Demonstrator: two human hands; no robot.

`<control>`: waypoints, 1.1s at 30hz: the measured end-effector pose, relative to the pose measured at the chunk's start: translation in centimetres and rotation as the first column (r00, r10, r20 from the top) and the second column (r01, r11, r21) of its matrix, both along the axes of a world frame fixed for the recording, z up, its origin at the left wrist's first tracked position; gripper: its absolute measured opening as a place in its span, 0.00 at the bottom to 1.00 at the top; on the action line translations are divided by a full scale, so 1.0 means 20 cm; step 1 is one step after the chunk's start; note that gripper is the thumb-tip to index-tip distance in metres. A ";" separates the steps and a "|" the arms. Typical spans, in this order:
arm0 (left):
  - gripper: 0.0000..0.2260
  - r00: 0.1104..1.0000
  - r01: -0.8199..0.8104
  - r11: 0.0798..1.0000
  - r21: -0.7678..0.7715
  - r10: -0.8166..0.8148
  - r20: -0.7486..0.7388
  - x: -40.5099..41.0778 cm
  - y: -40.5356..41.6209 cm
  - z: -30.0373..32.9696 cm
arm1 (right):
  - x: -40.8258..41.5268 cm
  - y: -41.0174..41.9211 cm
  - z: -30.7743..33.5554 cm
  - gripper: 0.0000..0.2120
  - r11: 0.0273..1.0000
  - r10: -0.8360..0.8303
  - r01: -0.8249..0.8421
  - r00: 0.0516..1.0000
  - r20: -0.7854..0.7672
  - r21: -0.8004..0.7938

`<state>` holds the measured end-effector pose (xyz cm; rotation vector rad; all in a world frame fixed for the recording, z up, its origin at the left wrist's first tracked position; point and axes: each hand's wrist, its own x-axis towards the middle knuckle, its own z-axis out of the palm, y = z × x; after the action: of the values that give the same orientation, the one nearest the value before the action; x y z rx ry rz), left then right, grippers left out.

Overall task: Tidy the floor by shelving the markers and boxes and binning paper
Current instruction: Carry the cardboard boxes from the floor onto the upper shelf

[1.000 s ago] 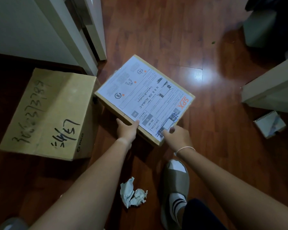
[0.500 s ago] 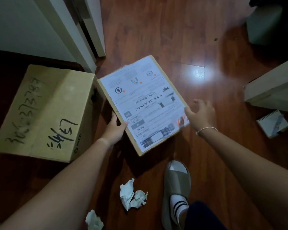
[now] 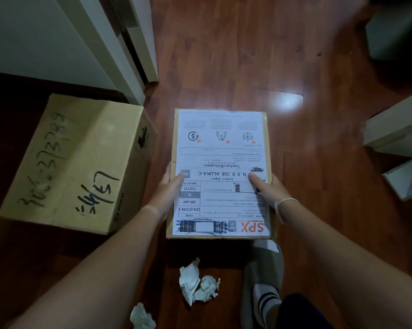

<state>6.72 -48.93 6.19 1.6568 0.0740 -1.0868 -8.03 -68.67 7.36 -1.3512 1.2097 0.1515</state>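
Rotated square now, flat box [image 3: 220,162]; both hands' grip clamps its sides.

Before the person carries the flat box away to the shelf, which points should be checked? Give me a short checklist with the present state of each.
1. Both hands hold the flat labelled box: ok. The left hand grips the left edge and the right hand the right edge, thumbs on top.
2. Box level: ok, label faces up.
3. Box closed: cannot tell, the label covers the top.
4. Path underfoot: not ok. Crumpled paper lies beside the foot, with a second crumpled piece nearer.
5. Room on the left: ok, the large box lies apart from the flat one.
6. Shelf free: cannot tell, not in view.
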 end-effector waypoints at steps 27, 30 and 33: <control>0.21 0.716 -0.063 0.980 -0.186 0.174 0.676 0.15 0.75 2.84 | 0.26 0.53 2.70 0.20 0.938 0.311 -0.101 0.668 0.676 -0.332; 0.23 0.653 -0.137 0.957 -0.256 0.282 0.703 0.12 1.05 3.08 | 0.34 0.78 2.94 0.20 0.928 0.366 -0.161 0.558 0.745 -0.336; 0.22 0.582 -0.197 0.941 -0.275 0.339 0.739 0.08 1.37 3.28 | 0.43 1.05 3.12 0.21 0.906 0.421 -0.249 0.466 0.778 -0.341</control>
<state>8.27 -21.61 71.78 1.7615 -0.3217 -0.0560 0.55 -47.75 69.72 -1.5302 0.0973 -0.3343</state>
